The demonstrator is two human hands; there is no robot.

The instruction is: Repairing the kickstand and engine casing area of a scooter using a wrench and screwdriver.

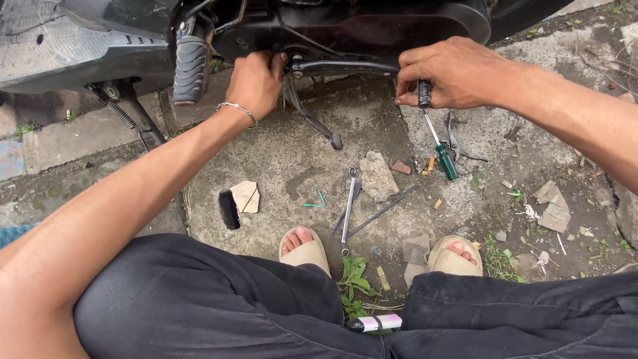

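Head view: both hands at the scooter's kick lever

Left hand (256, 83) is closed around the pivot end of the kick lever (342, 66) under the black scooter (372, 26). Right hand (455, 73) grips a black tool handle (425, 93) just beside it. A green-handled screwdriver (443, 156) and wrenches (349, 206) lie on the concrete (286, 159).

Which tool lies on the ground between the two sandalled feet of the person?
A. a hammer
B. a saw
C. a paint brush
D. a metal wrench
D: a long metal wrench lies on the concrete between the feet, crossed with a thin dark rod; the green-handled screwdriver lies further right, under the right hand.
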